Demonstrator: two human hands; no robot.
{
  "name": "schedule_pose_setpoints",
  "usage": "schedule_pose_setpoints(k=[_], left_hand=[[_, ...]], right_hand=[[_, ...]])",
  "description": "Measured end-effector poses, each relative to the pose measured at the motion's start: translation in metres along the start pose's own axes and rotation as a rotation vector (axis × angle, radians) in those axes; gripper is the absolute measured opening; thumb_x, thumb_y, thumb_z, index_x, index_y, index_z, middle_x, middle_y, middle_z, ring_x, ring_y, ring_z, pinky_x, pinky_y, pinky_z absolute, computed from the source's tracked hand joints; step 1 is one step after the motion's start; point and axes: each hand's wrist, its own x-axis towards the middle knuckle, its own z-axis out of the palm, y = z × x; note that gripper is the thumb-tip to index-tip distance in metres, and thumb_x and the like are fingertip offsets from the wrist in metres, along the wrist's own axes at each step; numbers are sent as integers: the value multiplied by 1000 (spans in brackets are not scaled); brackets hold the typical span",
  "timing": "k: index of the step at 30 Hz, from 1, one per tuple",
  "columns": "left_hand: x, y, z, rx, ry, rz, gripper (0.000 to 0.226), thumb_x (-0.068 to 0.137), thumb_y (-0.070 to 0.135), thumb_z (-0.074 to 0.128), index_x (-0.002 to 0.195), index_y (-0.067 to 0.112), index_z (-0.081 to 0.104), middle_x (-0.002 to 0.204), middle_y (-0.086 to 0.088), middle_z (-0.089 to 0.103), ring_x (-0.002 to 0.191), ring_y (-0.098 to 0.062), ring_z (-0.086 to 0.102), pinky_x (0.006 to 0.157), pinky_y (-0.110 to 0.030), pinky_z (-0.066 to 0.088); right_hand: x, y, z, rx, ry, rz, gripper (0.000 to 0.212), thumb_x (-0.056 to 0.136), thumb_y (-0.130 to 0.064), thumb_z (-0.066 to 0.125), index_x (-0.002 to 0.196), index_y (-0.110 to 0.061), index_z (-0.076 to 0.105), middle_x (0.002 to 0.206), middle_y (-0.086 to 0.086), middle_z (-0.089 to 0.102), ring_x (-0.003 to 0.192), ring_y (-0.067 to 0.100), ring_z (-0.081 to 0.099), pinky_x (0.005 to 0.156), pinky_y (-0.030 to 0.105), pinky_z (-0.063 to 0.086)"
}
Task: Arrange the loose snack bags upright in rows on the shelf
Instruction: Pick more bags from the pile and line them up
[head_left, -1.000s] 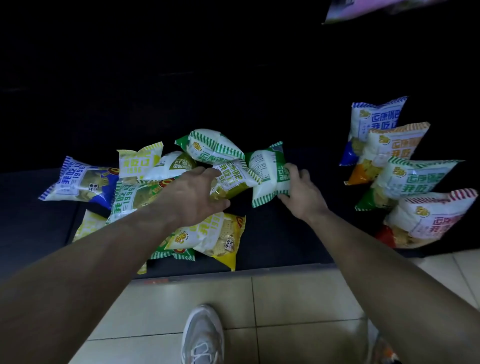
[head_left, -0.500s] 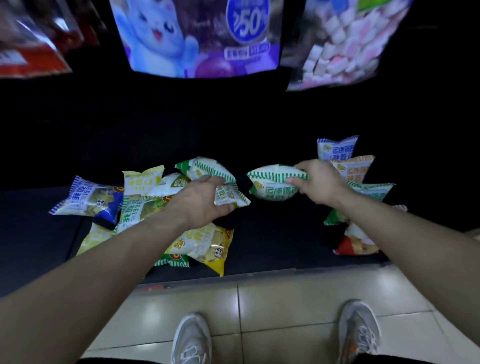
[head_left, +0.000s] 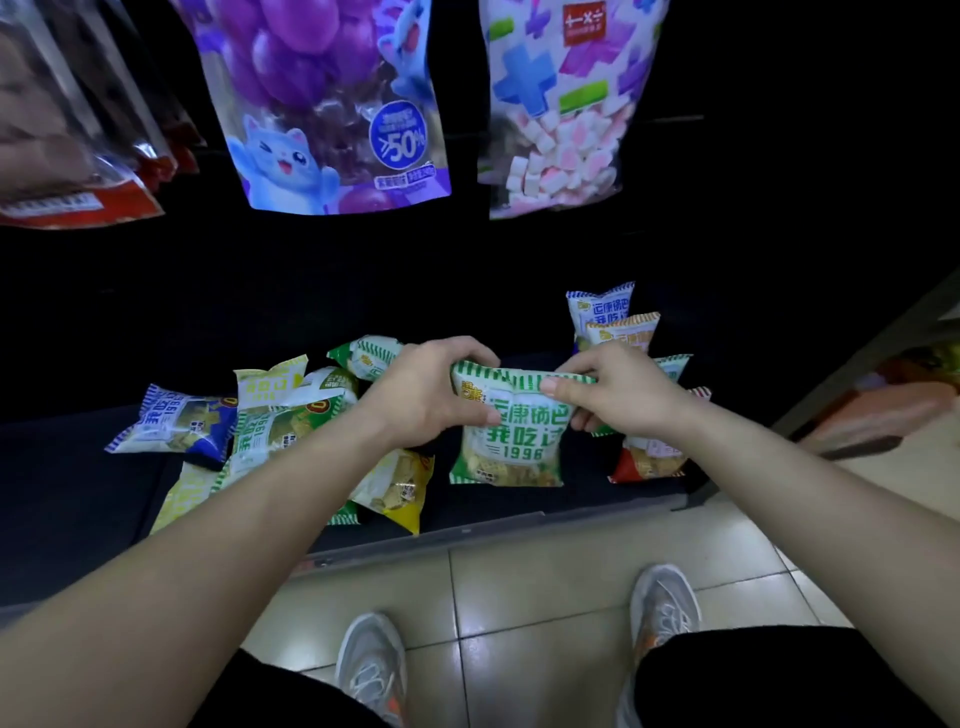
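Observation:
A green-striped snack bag (head_left: 511, 441) stands upright near the front of the dark bottom shelf (head_left: 62, 488). My left hand (head_left: 426, 395) pinches its top left corner and my right hand (head_left: 618, 389) grips its top right edge. Left of it lies a loose pile: a blue bag (head_left: 174, 423), a green bag (head_left: 280, 421), a yellow bag (head_left: 397, 486) and others, partly hidden under my left arm. On the right a row of upright bags runs back from a red bag (head_left: 644, 462) to an orange bag (head_left: 626, 332) and a blue one (head_left: 597, 306).
Large hanging packs fill the top: a purple cat pack (head_left: 332, 104) and a marshmallow pack (head_left: 561, 104). The shelf's front lip (head_left: 467, 535) meets a tiled floor (head_left: 545, 587) where my two grey shoes stand. A low stand sits at far right.
My right hand carried the green-striped bag rightward and turned it upright. My left hand left the pile and took hold of the same bag's top. The view tilted upward.

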Motion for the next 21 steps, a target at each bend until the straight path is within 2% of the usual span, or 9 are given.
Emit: schedule_pose_setpoints(k=[5, 7, 10, 12, 14, 16, 19, 21], left_hand=[[9, -2, 3, 26, 34, -44, 56, 66, 45, 85, 116, 32, 62, 98, 7, 63, 70, -7, 55, 58, -24, 41], [17, -4, 8, 43, 50, -74, 59, 65, 51, 83, 116, 31, 61, 82, 2, 65, 67, -14, 59, 55, -30, 45], [40, -7, 22, 59, 100, -114, 55, 69, 46, 84, 115, 28, 60, 64, -1, 58, 56, -14, 58, 47, -27, 38], [62, -12, 35, 53, 135, -125, 55, 72, 42, 83, 119, 25, 60, 65, -3, 57, 55, -16, 58, 45, -26, 39], [86, -21, 48, 59, 164, -143, 55, 74, 42, 82, 121, 26, 58, 68, -4, 57, 55, -17, 57, 42, -27, 38], [112, -31, 62, 72, 184, -172, 57, 74, 43, 82, 122, 26, 57, 77, 1, 57, 61, -12, 54, 44, -23, 34], [151, -48, 86, 93, 186, -178, 60, 73, 45, 82, 125, 27, 57, 92, 2, 59, 71, -9, 50, 49, -20, 33], [178, -59, 104, 88, 185, -187, 59, 73, 45, 83, 123, 29, 57, 91, 3, 60, 70, -7, 49, 49, -22, 35]], right_hand=[[-8, 17, -8, 51, 79, -3, 35, 95, -53, 53, 113, -26, 67, 88, -2, 73, 73, 12, 70, 71, 38, 57], [-7, 30, -19, -14, 81, 42, 39, 98, -54, 48, 122, -27, 60, 96, -3, 69, 82, 14, 67, 76, 38, 55], [-2, 55, -35, -174, 90, 116, 38, 98, -47, 54, 126, -22, 59, 100, -11, 64, 94, 14, 62, 85, 35, 51], [8, 73, -44, -320, 83, 144, 47, 96, -46, 57, 135, -20, 53, 121, -3, 61, 110, 19, 58, 94, 39, 49], [20, 88, -49, -438, 69, 171, 61, 95, -46, 56, 147, -19, 41, 142, 6, 44, 124, 26, 51, 100, 42, 46], [34, 100, -52, -523, 68, 170, 65, 95, -45, 56, 151, -20, 33, 145, 7, 37, 126, 29, 48, 99, 44, 47], [59, 120, -54, -558, 76, 164, 65, 95, -43, 55, 151, -20, 32, 146, 7, 36, 128, 30, 46, 99, 46, 46], [76, 134, -53, -538, 75, 169, 65, 95, -43, 55, 151, -21, 31, 147, 7, 35, 131, 30, 44, 100, 47, 46]])
